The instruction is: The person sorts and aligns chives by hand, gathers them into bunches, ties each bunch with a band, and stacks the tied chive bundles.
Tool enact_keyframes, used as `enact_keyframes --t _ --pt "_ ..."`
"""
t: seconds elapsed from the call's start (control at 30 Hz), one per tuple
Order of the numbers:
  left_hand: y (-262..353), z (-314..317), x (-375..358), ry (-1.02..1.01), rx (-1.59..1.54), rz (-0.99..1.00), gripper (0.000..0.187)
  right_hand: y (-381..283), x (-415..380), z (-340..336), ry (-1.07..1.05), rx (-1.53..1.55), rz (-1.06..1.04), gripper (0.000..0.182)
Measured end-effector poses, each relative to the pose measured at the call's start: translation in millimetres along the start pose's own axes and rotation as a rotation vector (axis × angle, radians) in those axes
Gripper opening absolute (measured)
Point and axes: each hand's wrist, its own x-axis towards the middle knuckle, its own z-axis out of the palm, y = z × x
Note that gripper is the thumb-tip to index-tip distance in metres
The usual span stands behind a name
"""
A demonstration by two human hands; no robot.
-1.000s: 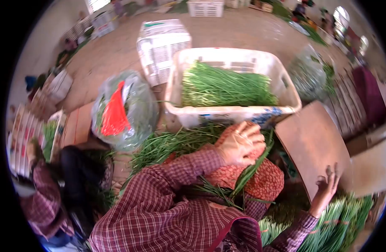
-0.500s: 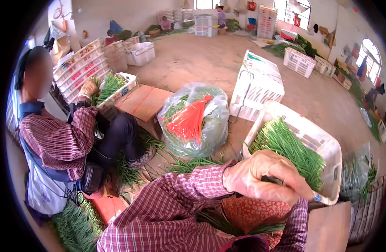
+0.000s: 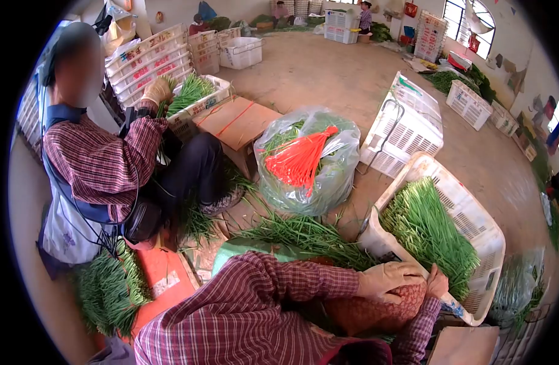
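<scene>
My left hand [image 3: 390, 280], in a pale glove, lies with its fingers stretched over a rounded red patterned cloth [image 3: 377, 310]. Beside it, my right hand [image 3: 437, 283] is at the near edge of a white plastic crate [image 3: 493, 243], close to the cut ends of long green stalks. Its fingers look curled; what they hold, if anything, is hidden. The green stalks [image 3: 431, 228] lie in a thick layer inside the tilted crate. More loose green stalks [image 3: 310, 234] are on the floor left of the crate.
A clear plastic bag [image 3: 337, 194] of greens carries a bundle of red ties [image 3: 297, 161]. At left, a co-worker [image 3: 90, 161] handles stalks in another crate [image 3: 215, 94]. An upended white crate [image 3: 401, 131] stands behind mine. A cardboard piece [image 3: 465, 347] is at lower right.
My left hand has come down from in front of the crate onto the patterned cloth, its fingers now spread. My right hand now shows by the crate's edge. The view has turned slightly left.
</scene>
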Motion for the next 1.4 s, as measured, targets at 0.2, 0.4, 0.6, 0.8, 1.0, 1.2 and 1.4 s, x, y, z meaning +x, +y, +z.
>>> enact_keyframes --t 0.2,0.4,0.6,0.8,1.0,1.2,1.4 --pt "-8.0 8.6 -7.0 0.035 -0.155 -0.203 0.077 0.7 3.4 8.0 0.015 0.002 0.034 0.05" --pt "-17.3 32.0 -9.5 0.089 -0.132 -0.203 0.082 17.8 -14.1 24.7 0.174 -0.174 -0.246 0.019" --pt "5.1 30.3 3.0 0.155 -0.425 -0.247 0.053 7.7 -4.3 -26.1 -0.115 0.129 0.08 0.032" --pt "-30.0 4.9 14.5 0.245 -0.323 -0.202 0.038 78.7 -9.9 -31.4 -0.224 0.08 0.287 0.034" --pt "-124.8 -44.2 41.8 0.252 0.023 -0.497 0.036 61.5 52.8 -41.4 -0.105 0.261 0.127 0.027" --pt "-172.3 -16.0 24.7 -0.025 0.105 -0.631 0.028 12.5 135.9 -6.5 -0.063 0.444 -0.036 0.025" --pt "-157.5 -19.0 29.4 0.042 0.14 -0.627 0.036 -34.7 196.3 37.7 -0.064 0.524 -0.146 0.025"
